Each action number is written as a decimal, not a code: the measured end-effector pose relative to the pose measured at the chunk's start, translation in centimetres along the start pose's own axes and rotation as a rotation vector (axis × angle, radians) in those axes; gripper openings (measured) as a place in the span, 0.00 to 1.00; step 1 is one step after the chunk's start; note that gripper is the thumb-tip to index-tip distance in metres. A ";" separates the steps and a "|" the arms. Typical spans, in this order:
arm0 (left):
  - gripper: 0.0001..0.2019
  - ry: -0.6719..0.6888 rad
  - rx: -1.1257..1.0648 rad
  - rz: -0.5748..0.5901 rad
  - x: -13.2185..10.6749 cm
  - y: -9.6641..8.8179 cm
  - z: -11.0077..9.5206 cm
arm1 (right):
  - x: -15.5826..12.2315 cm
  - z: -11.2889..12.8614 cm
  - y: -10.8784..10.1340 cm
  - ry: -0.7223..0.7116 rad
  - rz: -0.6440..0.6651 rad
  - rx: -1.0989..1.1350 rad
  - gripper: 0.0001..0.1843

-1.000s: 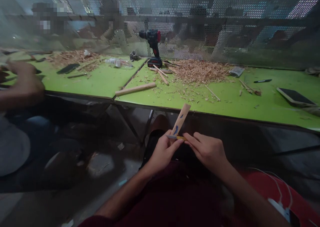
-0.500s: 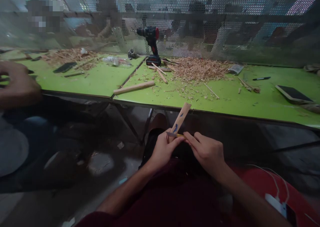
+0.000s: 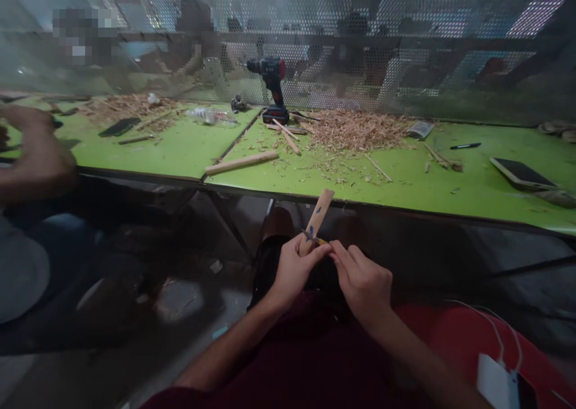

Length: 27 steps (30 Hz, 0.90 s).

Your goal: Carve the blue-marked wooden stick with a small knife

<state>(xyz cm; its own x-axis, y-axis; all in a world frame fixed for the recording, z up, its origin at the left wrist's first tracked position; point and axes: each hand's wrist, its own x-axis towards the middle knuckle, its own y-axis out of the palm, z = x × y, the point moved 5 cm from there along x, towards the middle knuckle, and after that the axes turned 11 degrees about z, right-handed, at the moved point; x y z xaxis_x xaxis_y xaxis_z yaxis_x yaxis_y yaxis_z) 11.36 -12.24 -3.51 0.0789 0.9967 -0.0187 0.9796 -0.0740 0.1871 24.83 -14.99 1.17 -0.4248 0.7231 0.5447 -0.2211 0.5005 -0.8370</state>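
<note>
My left hand [image 3: 294, 268] is closed around the lower end of a flat wooden stick [image 3: 317, 214] with blue marks, which tilts up and to the right in front of the table edge. My right hand [image 3: 363, 280] grips a small knife [image 3: 315, 239] with a yellow handle, its blade laid across the stick just above my left thumb. Both hands are held over my lap, below the green table [image 3: 405, 184].
On the table lie a heap of wood shavings [image 3: 355, 130], a cordless drill [image 3: 273, 88], a long wooden dowel [image 3: 242, 161], a pen [image 3: 465, 146] and a phone [image 3: 522, 173]. Another person's hand [image 3: 36, 151] works at the left. A perforated screen stands behind the table.
The stick has turned a little more upright and my hands have drawn slightly closer together, with the blade now nearer my left thumb. The hand at the left has shifted a little.
</note>
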 end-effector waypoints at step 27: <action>0.18 -0.112 -0.108 0.289 0.0 0.6 1.6 | 0.0 -2.2 1.1 -0.122 0.148 0.219 0.19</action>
<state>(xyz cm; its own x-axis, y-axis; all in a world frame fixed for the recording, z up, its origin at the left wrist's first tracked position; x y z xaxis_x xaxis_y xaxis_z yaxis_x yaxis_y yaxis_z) 12.25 -12.31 -4.96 0.3768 0.9246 -0.0566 0.8888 -0.3437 0.3031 26.48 -13.42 0.41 -0.5659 0.7115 0.4165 -0.3273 0.2698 -0.9056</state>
